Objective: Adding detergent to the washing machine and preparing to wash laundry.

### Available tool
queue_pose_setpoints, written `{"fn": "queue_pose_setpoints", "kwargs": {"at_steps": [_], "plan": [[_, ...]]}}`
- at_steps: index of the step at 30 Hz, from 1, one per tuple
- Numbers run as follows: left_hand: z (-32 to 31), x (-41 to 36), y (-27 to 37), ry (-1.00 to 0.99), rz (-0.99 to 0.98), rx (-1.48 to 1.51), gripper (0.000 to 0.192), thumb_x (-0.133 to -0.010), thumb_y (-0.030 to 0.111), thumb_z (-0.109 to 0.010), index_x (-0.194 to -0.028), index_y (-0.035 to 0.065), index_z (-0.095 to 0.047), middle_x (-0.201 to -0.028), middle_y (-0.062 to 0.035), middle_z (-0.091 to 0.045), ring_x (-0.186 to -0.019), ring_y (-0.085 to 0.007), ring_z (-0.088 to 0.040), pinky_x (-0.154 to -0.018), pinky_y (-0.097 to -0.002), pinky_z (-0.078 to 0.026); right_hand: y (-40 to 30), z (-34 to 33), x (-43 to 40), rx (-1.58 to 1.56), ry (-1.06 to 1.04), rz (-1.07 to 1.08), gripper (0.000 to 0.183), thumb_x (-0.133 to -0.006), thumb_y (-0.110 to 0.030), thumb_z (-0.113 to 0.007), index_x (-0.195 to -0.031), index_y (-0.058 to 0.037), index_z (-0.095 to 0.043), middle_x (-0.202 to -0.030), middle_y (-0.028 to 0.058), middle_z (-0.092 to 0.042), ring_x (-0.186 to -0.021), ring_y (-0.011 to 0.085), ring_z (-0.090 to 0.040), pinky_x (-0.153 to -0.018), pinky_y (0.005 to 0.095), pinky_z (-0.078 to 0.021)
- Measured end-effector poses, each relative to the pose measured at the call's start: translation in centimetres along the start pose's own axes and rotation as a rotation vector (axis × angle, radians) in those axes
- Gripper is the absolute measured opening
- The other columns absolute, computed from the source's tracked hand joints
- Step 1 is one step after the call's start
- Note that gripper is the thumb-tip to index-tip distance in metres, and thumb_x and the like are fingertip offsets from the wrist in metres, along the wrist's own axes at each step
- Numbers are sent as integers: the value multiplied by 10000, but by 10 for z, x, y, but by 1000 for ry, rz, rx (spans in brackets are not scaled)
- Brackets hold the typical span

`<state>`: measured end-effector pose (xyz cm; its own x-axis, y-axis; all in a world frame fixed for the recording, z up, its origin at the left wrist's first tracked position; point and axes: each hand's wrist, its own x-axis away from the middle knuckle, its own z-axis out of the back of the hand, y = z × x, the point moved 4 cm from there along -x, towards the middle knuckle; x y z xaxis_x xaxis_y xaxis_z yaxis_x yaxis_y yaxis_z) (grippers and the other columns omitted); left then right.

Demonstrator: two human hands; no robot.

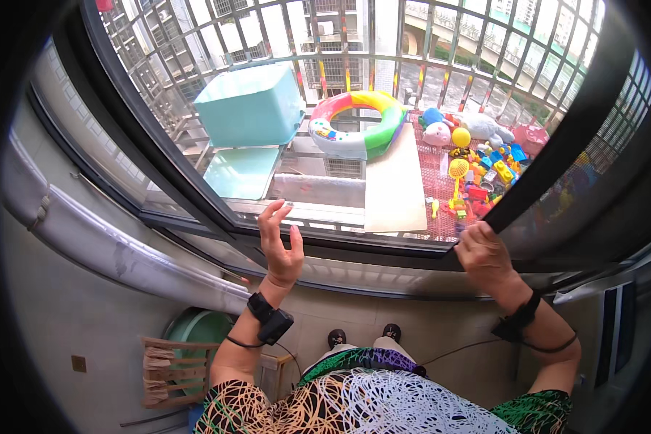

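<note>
My right hand (484,259) is closed around the dark edge of a sliding window sash (526,182), low on its upright. Raised before the open window, my left hand (282,250) holds nothing and its fingers are spread. Beyond it lie a pale turquoise lid (242,173) and an upturned turquoise plastic storage bin (249,111). A rainbow inflatable swim ring (380,142) rests partly on a light wooden board (395,190). Several toys, among them a yellow toy scoop (458,169) and a white plush toy (480,129), are spread on a red mesh mat (436,176).
Metal security bars (347,57) enclose the outer ledge. Indoors, a wrapped pale roll (135,238) runs along the left wall. A green basin (195,328) and a slatted wooden chair (182,371) stand at lower left. Straps with cables are on both my forearms.
</note>
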<state>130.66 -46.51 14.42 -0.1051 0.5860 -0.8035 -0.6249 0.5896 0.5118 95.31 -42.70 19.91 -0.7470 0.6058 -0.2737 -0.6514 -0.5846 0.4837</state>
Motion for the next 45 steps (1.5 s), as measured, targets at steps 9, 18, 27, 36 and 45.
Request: {"fn": "queue_pose_setpoints", "kwargs": {"at_steps": [9,18,27,36,45], "plan": [[-8,0,0,-44,-91,76,351,-811,-63,-536,-1150,26,-515,-1234,-177,-495,-1152,-319,-499,-1006,-412,-391,40,9,61,52,8,-163,118,-761,-96,-630,-836,-5,-633,-965,85,-619,-1029,236,-578,-1020,359,-374],[7,1,-10,-3,-227,-30,373,-770,-52,-630,-1117,67,-560,-1221,-159,-515,-1139,-340,-483,-995,-457,-378,62,-2,95,147,13,-176,77,-761,-111,-628,-757,-44,-591,-968,81,-617,-1015,220,-585,-1026,373,-379],[2,-3,-12,-135,-369,-301,954,-702,334,-828,-1487,180,-308,-1571,-236,-41,-1432,-481,-26,-1118,-596,-150,58,32,105,128,186,-471,68,-729,-39,-643,-767,-8,-596,-959,118,-588,-946,310,-570,-892,474,-420],[-5,-25,2,-169,-370,-426,1122,-617,392,-853,-1521,237,-207,-1570,-235,56,-1411,-529,9,-1088,-677,-101,-74,20,-104,227,254,-71,587,-907,-283,-473,-1451,-437,-316,-1541,20,-265,-1438,297,-188,-1177,518,-93],[-1,-38,-8,-202,-278,-606,1185,-527,339,-881,-1510,224,-230,-1569,-230,-91,-1437,-448,-110,-1134,-608,-92,-75,-8,-159,450,268,-109,703,-860,-454,-449,-1507,-305,-218,-1589,-30,-170,-1461,185,-158,-1158,598,16]]}}
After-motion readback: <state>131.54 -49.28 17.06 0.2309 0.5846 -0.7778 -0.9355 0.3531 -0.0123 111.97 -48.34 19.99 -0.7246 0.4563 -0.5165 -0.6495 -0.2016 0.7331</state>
